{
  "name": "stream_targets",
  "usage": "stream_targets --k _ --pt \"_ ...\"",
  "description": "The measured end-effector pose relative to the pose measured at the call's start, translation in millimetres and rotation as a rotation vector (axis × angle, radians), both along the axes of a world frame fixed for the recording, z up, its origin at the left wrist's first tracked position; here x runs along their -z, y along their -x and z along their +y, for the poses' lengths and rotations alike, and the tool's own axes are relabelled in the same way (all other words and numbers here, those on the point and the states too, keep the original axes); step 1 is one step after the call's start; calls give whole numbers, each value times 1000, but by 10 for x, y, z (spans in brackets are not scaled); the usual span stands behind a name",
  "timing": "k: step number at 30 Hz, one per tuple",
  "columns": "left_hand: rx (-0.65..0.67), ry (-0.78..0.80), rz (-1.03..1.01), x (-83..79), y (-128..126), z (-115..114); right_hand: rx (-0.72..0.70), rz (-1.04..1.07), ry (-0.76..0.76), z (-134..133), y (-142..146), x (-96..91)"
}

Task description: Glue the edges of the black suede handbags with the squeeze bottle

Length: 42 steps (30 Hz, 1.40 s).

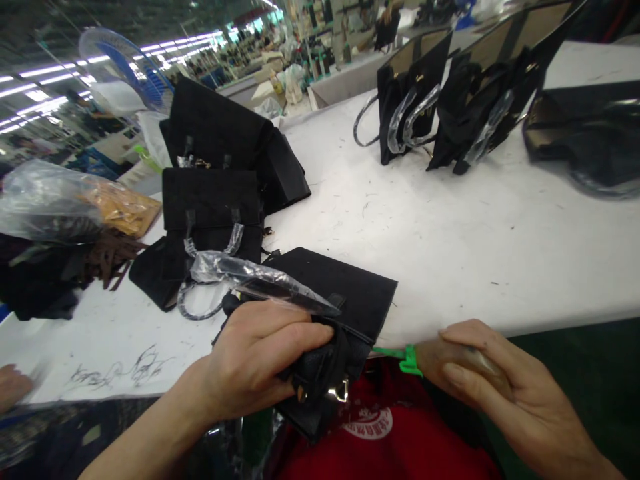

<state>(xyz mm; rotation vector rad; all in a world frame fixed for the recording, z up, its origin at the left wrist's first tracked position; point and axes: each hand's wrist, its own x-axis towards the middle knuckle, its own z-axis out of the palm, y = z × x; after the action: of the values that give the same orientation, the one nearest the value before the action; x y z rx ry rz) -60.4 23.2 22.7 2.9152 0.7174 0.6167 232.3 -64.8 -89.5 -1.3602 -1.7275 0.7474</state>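
My left hand [270, 357] is closed on a black handbag [360, 293] at the table's near edge, thumb and fingers bunching its dark material. A plastic-wrapped handle [260, 280] arches over that hand, and a gold-coloured clasp [339, 390] shows below it. To the right, my right hand [500, 380] is wrapped round the rounded brownish grip of a hand tool [463, 365]. Something bright green is fastened around the tool's front, and its thin tip points at the bag's edge. Whether the tip touches the bag I cannot tell.
More black handbags [210, 197] lie left of centre, and others [413, 93] stand at the back right of the white table [450, 227]. A clear plastic bag [50, 200], brown strips [110, 257] and another person's hand [13, 387] are at the left.
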Motion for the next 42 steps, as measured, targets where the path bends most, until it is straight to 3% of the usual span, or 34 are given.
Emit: stream_targets --k 6,10,14,18,38,42 --pt "-17 -9 15 -4 11 -5 46 -45 -65 17 31 -51" --pt "-5 -7 -17 32 30 -6 -59 -7 -27 -5 46 -69" --pt "-20 -3 -2 35 28 -4 -29 -37 -76 -54 50 -91" --pt "0 -10 -20 17 0 4 -95 -20 -123 -118 54 -125" --pt "-18 -27 -32 34 -30 7 -89 -101 -152 -185 40 -201" --pt "-19 -22 -28 38 -45 9 -165 -105 -208 -186 -5 -174"
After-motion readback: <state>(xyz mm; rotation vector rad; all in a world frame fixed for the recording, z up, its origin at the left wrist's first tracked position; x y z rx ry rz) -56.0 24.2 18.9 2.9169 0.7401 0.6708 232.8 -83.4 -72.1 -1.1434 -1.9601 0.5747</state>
